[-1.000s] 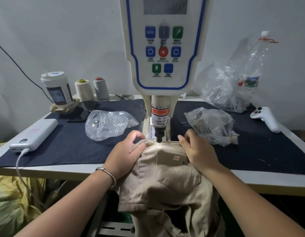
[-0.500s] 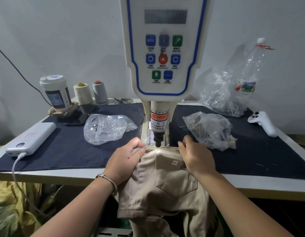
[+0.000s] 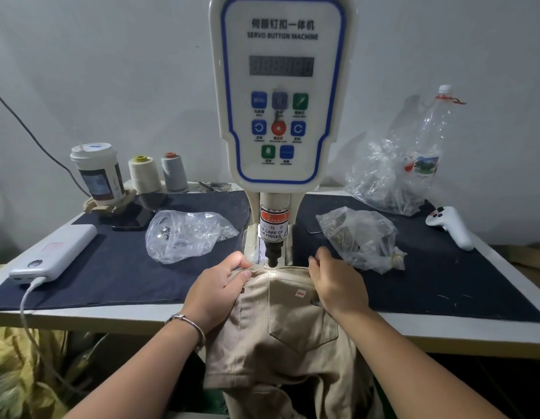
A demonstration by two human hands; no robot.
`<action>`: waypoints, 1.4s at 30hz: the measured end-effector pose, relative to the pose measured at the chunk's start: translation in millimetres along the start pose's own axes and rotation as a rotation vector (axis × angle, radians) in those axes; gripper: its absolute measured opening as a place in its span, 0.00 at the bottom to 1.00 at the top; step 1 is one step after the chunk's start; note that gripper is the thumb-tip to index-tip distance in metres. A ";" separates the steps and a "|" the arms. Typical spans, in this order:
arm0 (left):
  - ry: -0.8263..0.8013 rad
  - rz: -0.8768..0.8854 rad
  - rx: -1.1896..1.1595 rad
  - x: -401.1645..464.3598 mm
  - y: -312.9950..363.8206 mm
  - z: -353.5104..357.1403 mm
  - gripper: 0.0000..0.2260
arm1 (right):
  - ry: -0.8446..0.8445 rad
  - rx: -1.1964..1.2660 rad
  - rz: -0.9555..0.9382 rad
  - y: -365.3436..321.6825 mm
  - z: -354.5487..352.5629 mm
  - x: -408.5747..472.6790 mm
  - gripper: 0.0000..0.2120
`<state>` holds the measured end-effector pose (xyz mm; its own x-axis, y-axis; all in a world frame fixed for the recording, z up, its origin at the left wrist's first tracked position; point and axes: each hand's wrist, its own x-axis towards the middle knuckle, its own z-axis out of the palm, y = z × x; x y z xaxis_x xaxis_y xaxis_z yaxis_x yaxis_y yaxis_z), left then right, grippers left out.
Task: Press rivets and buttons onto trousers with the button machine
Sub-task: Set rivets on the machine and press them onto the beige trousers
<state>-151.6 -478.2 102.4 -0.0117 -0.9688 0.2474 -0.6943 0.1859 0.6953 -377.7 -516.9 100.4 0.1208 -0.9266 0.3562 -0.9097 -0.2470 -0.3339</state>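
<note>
Beige trousers (image 3: 293, 328) hang off the near edge of the counter (image 3: 81, 313), their waistband pulled up under the machine's press head and a back pocket with a small red tag facing up. The left hand (image 3: 217, 293), with a metal bracelet (image 3: 187, 323) at the wrist, pinches the waistband between thumb and curled fingers just left of the press point. The right hand (image 3: 338, 285) presses on the waistband just right of it, fingers bent over the cloth's edge; whether they curl round the fabric cannot be told. Between the two hands the dark punch (image 3: 274, 255) of the button machine (image 3: 281, 116) stands just above the waistband edge, below a warning label about fingers. A dark cloth (image 3: 111, 267) covers the counter. On the left lies a white power bank (image 3: 54, 252) with a cable plugged in, and beyond it a clear bag of small fasteners (image 3: 187, 235). On the right sits another clear bag of metal parts (image 3: 359, 237), with a white handheld controller (image 3: 450, 226) further out. Farther back stand a lidded paper cup (image 3: 98, 173), two thread cones (image 3: 158, 173), a larger clear bag (image 3: 386, 179) and a plastic bottle (image 3: 435, 131) against the wall.
</note>
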 end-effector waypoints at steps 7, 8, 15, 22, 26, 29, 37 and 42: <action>0.002 -0.006 -0.002 -0.6 0.6 -0.8 0.02 | 0.014 -0.013 -0.002 -0.2 -1.1 -0.6 0.13; 0.002 -0.006 0.000 -0.5 0.6 -0.7 0.02 | 0.014 -0.015 0.002 -0.4 -1.3 -0.6 0.13; -0.007 -0.007 0.001 0.2 1.2 -1.6 0.03 | 0.013 0.000 0.015 -1.4 -1.9 -0.7 0.13; -0.010 -0.001 -0.005 -0.4 1.5 -1.6 0.03 | 0.019 0.018 0.017 -1.8 -2.0 -1.6 0.12; -0.009 0.008 -0.008 0.1 -0.7 -0.6 0.02 | 0.025 0.024 0.018 -1.4 -1.3 -1.5 0.12; -0.003 0.006 -0.010 0.0 -2.6 0.6 0.02 | 0.019 0.029 0.025 -1.0 -0.2 -1.3 0.11; 0.009 0.016 -0.020 2.8 -4.2 1.0 0.05 | 0.016 0.045 0.018 -1.0 -0.1 -1.5 0.11; 0.016 0.019 -0.020 3.4 -4.2 1.4 0.05 | 0.029 0.051 0.023 -4.0 -2.7 -1.3 0.12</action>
<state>-149.7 -482.4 99.4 -0.0128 -0.9623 0.2716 -0.6794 0.2077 0.7037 -375.3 -514.0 103.6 0.0879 -0.9236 0.3732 -0.8905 -0.2407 -0.3861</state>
